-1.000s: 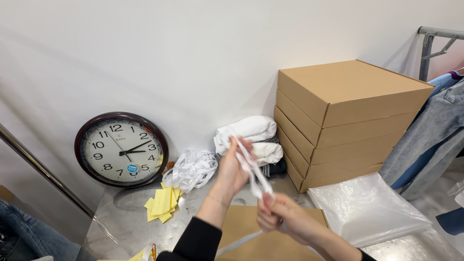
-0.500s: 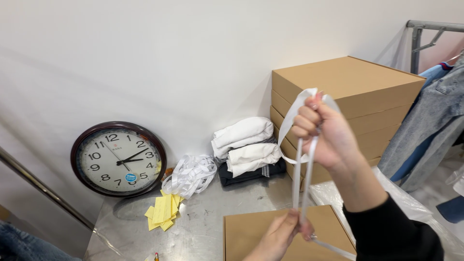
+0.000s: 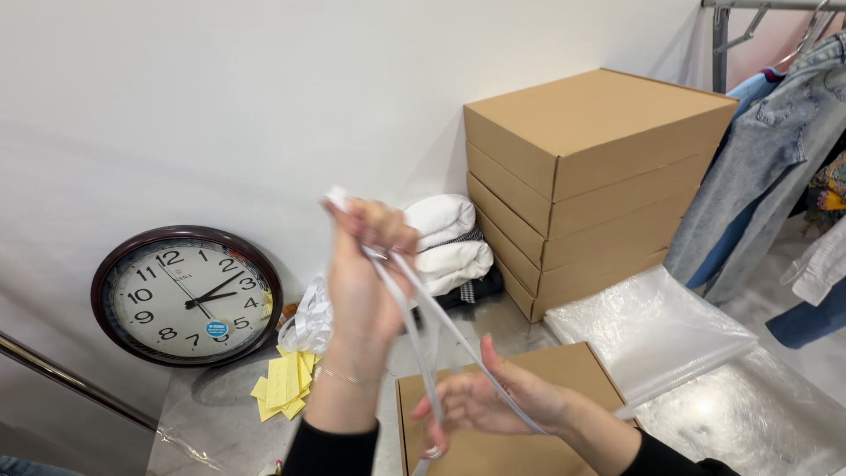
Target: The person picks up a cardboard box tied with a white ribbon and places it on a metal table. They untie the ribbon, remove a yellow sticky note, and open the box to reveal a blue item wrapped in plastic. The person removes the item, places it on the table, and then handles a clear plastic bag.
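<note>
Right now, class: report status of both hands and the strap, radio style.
Left hand raised, fingers shut on white strap. Right hand low, strap across its palm. Flat cardboard box beneath. Nothing in the way.
</note>
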